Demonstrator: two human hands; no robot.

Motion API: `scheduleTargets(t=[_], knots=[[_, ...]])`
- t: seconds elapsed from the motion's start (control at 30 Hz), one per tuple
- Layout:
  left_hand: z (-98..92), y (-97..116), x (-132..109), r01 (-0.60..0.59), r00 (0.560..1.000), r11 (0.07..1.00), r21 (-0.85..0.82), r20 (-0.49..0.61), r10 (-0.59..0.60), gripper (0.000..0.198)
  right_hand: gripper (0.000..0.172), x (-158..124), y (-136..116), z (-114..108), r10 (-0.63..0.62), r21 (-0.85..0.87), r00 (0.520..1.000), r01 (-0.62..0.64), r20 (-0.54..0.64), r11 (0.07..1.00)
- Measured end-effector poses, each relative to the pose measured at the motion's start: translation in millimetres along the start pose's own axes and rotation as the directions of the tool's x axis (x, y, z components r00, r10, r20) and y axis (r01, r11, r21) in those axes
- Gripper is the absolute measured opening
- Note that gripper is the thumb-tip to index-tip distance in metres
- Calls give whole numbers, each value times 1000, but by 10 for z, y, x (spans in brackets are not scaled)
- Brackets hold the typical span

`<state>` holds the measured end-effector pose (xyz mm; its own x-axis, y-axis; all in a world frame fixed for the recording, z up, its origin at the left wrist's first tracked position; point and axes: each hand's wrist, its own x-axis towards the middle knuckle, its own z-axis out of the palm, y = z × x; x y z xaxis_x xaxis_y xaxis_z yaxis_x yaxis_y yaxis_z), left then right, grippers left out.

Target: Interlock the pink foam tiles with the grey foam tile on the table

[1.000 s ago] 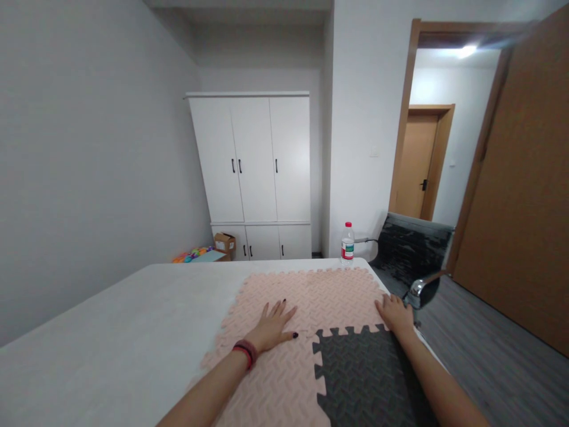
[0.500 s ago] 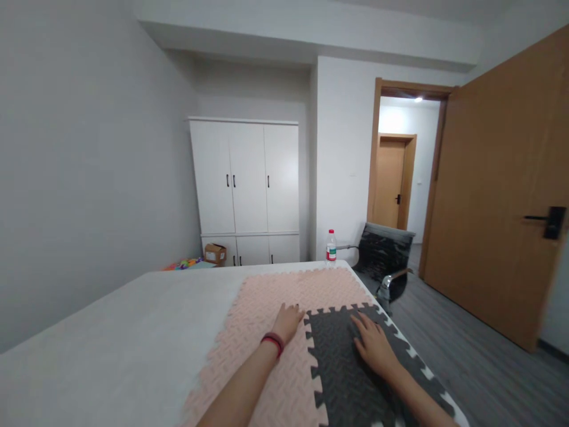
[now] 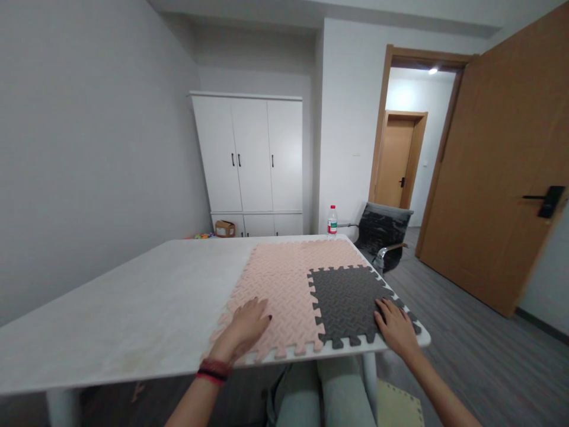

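Pink foam mat tiles (image 3: pixel 284 296) lie flat on the white table (image 3: pixel 146 296), with jigsaw-toothed edges. A dark grey foam mat tile (image 3: pixel 344 302) sits at their near right, its left and far teeth meeting the pink. My left hand (image 3: pixel 249 323) rests palm down on the near left part of the pink mat, fingers spread. On the right edge of the grey tile lies my right hand (image 3: pixel 395 323), its fingers stretched out over the toothed border. Neither hand holds anything.
A bottle with a red cap (image 3: pixel 332 220) stands at the far table edge. Beyond it are a black office chair (image 3: pixel 383 232) and an open wooden door (image 3: pixel 493 178). A cardboard box (image 3: pixel 224 229) sits before the white cabinet (image 3: pixel 253 154). A pale yellow toothed tile (image 3: pixel 400 406) lies below the table.
Both hands have drawn back toward the near table edge, the left also leftward and the right outward to the grey tile's right border. The view has tilted down, showing my legs.
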<state>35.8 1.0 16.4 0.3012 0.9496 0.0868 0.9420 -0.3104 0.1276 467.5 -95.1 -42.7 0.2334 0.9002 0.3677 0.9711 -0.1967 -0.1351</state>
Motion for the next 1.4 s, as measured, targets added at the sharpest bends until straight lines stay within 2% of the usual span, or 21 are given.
scheduleTargets(t=[0.1, 0.2, 0.33, 0.57, 0.67, 0.73, 0.8, 0.9, 0.97, 1.07, 1.17, 1.27, 1.33, 1.4], knots=[[87, -260, -331, 200, 979, 977, 76, -45, -197, 57, 52, -2, -16, -10, 2, -4, 1000, -2, -5, 1000], [196, -330, -484, 310, 947, 943, 124, -126, -295, 58, 52, -2, -13, -17, 5, -4, 1000, -5, -17, 1000], [278, -288, -523, 321, 937, 934, 157, -199, -289, 56, 51, 2, -22, -39, 12, 7, 1000, -11, -26, 1000], [276, -285, -539, 313, 934, 937, 153, -231, -274, 54, 51, -2, -31, -43, 21, 45, 1000, -20, -15, 999], [271, -285, -559, 316, 930, 939, 136, -240, -279, 53, 52, 26, 96, -61, -36, 174, 999, 30, 33, 984], [266, -284, -574, 323, 926, 938, 125, -246, -286, 54, 52, 61, 268, -91, -54, 273, 997, 38, 54, 961], [257, -283, -593, 324, 924, 939, 118, -251, -287, 54, 53, 98, 489, -122, 1, 302, 999, -18, 54, 953], [243, -283, -624, 314, 926, 943, 114, -256, -277, 54, 58, 123, 795, -131, 134, 221, 987, -149, 85, 964], [237, -284, -640, 308, 926, 945, 109, -263, -272, 54, 62, 106, 901, -91, 179, 174, 976, -199, 124, 964], [240, -294, -647, 310, 922, 946, 93, -270, -276, 54, 65, 46, 883, 37, 199, 165, 966, -225, 163, 960], [247, -315, -634, 309, 920, 948, 81, -277, -277, 55, 67, 7, 764, 172, 230, 183, 966, -249, 119, 951], [242, -338, -622, 304, 923, 948, 90, -276, -269, 57, 65, 51, 679, 165, 296, 285, 952, -307, 81, 908], [232, -354, -619, 305, 925, 946, 112, -270, -267, 57, 59, 117, 648, 29, 381, 420, 922, -373, 67, 827], [223, -374, -611, 309, 929, 941, 136, -255, -268, 56, 52, 179, 609, -195, 489, 611, 870, -421, 62, 671]])
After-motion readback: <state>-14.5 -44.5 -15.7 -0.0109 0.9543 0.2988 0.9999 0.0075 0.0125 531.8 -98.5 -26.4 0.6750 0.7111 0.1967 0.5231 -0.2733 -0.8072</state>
